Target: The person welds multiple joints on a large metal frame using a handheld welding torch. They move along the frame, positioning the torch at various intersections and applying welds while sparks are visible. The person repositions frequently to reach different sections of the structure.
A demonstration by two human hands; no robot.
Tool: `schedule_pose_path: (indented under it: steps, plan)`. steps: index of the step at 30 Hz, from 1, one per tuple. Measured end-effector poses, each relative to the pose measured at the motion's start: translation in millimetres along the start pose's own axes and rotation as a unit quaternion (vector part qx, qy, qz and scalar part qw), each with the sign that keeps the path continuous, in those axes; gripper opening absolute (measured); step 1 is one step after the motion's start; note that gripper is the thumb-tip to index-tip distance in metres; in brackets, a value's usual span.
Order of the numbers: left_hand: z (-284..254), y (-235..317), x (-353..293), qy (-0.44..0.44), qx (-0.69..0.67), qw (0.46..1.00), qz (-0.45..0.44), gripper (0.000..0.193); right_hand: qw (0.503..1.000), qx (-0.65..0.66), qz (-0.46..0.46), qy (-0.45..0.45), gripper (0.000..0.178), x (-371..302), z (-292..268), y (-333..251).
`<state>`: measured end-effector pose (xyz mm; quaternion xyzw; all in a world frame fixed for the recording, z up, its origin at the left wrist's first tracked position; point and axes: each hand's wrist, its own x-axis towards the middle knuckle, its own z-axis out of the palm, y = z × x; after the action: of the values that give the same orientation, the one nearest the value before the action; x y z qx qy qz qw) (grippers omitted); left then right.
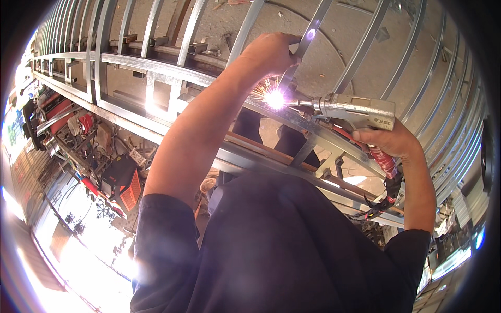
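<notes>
My right hand (pixel 390 141) is wrapped round the grip of a welding gun (pixel 360 108), which has a grey metal body and red wrapping on its lower handle. From its nozzle, pointing left, a white-violet arc (pixel 275 99) burns and throws orange sparks. The arc sits near the foot of an upright metal bar (pixel 318 18), where it meets a long rail (pixel 334 140) of the frame. Higher up, my left hand (pixel 272 51) is closed on that bar, fingers partly hidden behind it. The glare hides the joint itself.
More bars (pixel 365 44) stand in a row on both sides. A lower rail (pixel 261 161) runs close to my body. A red-and-black machine (pixel 125 180) stands at left among cables and tools. The gun's cable (pixel 383 206) hangs below my right hand.
</notes>
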<state>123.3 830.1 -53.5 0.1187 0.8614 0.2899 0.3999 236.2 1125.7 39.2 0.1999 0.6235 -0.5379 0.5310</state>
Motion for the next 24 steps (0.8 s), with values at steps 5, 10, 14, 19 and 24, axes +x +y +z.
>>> schedule_pose_path:
  steps: [5,10,14,19,24]
  plan:
    - [-2,1,-2,-0.009,-0.019,1.000,-0.013,0.057,1.000,-0.001,0.017,0.006,0.056,-3,-1,-1]
    - [4,-1,-1,0.031,-0.018,0.999,0.010,0.054,1.000,0.007,0.022,0.008,0.059,-4,-1,4]
    - [5,0,-2,0.098,0.048,0.993,0.044,0.049,0.999,0.015,0.022,0.025,0.060,-14,-15,17]
    - [25,42,-2,0.156,0.037,0.984,0.074,0.046,0.998,0.034,0.040,0.046,0.060,-40,-45,56]
    - [89,61,11,0.062,-0.011,0.993,0.098,0.044,0.998,0.002,0.052,0.035,0.063,-49,-57,69]
